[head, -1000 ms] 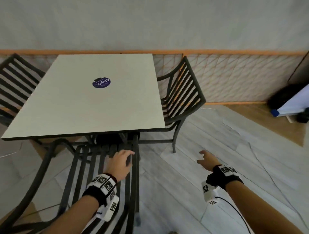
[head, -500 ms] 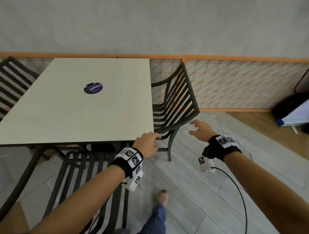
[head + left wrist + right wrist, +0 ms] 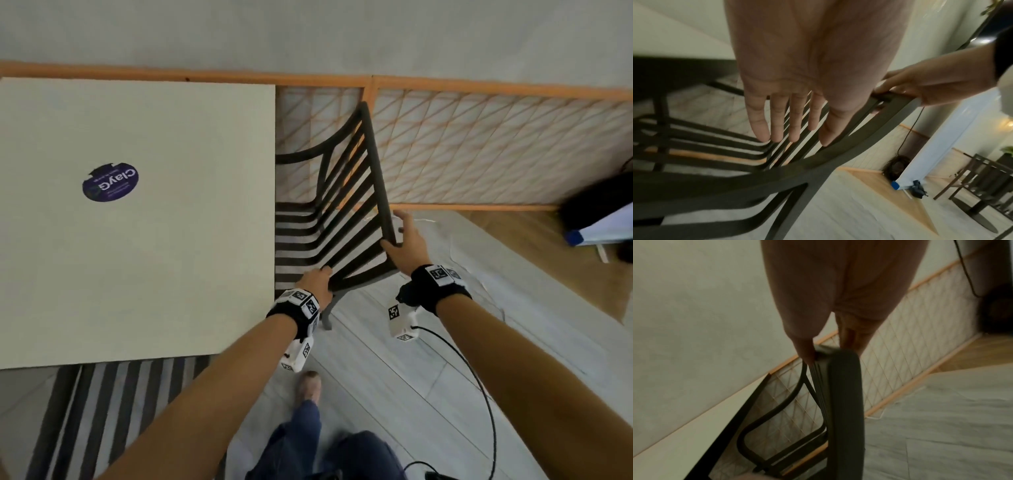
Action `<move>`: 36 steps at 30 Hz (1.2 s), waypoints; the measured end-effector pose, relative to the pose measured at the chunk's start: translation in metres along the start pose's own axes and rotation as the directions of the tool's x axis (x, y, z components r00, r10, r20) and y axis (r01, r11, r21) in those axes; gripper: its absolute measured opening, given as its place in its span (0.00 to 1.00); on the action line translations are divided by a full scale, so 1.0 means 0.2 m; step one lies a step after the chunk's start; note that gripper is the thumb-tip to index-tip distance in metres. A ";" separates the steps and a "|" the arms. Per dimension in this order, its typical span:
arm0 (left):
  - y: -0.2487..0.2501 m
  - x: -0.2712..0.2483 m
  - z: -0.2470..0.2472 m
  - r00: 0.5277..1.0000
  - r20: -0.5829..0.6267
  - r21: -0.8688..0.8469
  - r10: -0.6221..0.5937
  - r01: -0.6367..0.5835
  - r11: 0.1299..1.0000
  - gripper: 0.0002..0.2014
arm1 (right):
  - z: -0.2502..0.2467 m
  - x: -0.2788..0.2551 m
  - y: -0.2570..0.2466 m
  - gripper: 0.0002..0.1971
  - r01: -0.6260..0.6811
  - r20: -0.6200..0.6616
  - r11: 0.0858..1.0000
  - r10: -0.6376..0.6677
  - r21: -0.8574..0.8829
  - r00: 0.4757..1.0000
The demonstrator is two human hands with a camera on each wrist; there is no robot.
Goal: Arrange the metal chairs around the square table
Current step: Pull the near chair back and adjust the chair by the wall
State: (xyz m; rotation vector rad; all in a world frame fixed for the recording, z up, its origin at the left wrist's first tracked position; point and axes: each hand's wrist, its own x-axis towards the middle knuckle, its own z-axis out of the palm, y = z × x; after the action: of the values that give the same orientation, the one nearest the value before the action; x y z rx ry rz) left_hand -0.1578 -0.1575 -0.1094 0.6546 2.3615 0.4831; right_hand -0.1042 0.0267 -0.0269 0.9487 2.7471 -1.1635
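Item: metal chair, dark slatted frame, on the right side of the square table, its seat partly under the table edge and its back toward the wooden lattice rail.

Your right hand: it clamped the chair's top rail near the end closest to you, thumb on the table side, fingers on the outer side.

Your left hand: fingers straight and spread, holding nothing; they lay over the near armrest and back slats. Whether they touched the metal could not be told.

Key relation: the top rail ran away from you toward the lattice rail, roughly along the table's right edge. Both of your hands sat at its near end; the right was the only one gripping.

Judgement: any push or swing from there would likely pivot the chair about its far legs, so the far end needs watching.

Second chair: slats visible at the table's near side, cut off by the frame's lower edge.

Hidden: the chair's far legs and most of its seat, under the table top. The right-wrist view was dim; the left-wrist view was blurred at its edges.

Other: purple sticker on the table; trailing cable from your right wrist.
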 end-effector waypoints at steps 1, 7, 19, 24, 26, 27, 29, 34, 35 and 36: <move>0.00 0.06 0.03 0.999 0.031 0.019 -0.025 0.025 1.000 0.25 | 0.04 0.02 0.01 0.31 0.005 0.001 0.997 -0.005 0.076 1.000; -0.04 0.38 0.24 0.968 0.237 0.000 -0.084 0.086 0.996 0.25 | 0.14 0.21 0.03 0.41 -0.041 0.022 0.990 0.039 0.132 0.999; -0.01 0.56 0.31 0.982 0.102 -0.205 -0.160 0.179 0.962 0.19 | 0.09 0.46 0.03 0.08 -0.115 0.006 0.992 0.115 0.058 0.993; -0.02 0.38 0.32 0.977 0.158 -0.160 -0.145 0.170 0.972 0.20 | 0.13 0.27 0.09 0.07 -0.177 0.008 0.976 0.177 0.127 0.984; -0.01 0.39 0.30 0.977 0.174 -0.185 -0.119 0.152 0.971 0.20 | 0.13 0.28 0.08 0.06 -0.186 0.010 0.974 0.186 0.130 0.982; -0.01 0.40 0.28 0.977 0.188 -0.197 -0.104 0.141 0.970 0.20 | 0.12 0.29 0.08 0.06 -0.180 0.009 0.976 0.180 0.124 0.984; -0.03 0.42 0.30 0.977 0.191 -0.211 -0.094 0.134 0.968 0.20 | 0.12 0.30 0.08 0.06 -0.165 0.007 0.981 0.165 0.107 0.986; -0.10 0.41 0.40 0.986 0.144 -0.249 -0.085 0.119 0.961 0.19 | 0.13 0.26 0.10 0.04 -0.181 -0.002 0.980 0.182 0.088 0.983; -0.08 0.40 0.37 0.987 0.135 -0.243 -0.090 0.121 0.962 0.18 | 0.13 0.26 0.10 0.04 -0.181 -0.006 0.980 0.182 0.082 0.983; -0.07 0.38 0.35 0.987 0.134 -0.221 -0.087 0.116 0.968 0.17 | 0.14 0.26 0.10 0.04 -0.181 -0.010 0.980 0.182 0.079 0.983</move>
State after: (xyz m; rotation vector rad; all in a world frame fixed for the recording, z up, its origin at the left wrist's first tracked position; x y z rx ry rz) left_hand -0.1680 -0.1136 -0.2044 0.4416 2.1697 0.6389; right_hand -0.1426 0.0473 -0.0715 1.1947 2.5782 -1.2440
